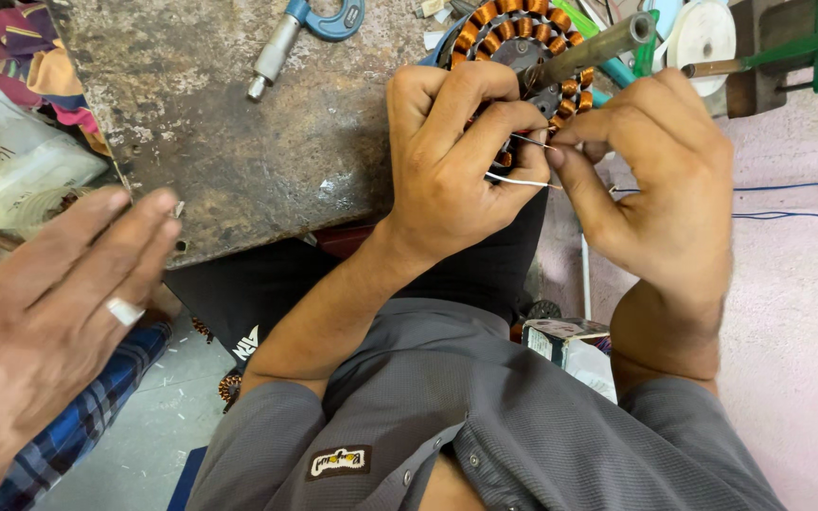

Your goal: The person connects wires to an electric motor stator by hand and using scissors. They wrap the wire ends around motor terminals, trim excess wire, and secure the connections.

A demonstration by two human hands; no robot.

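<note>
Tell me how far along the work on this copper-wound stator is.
Done: the stator shows copper coils around its visible ring. In hand: left hand steadies it while right hand pinches a thin wire at its edge. Left: those loose wire ends are still free; the hidden side cannot be judged.

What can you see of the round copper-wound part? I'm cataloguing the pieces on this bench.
The wound stator is a ring of orange-copper coils on a dark core, with a dull metal shaft sticking out of its centre. It sits at the bench edge, partly hidden. The left hand grips it; the right hand pinches thin white leads.
</note>
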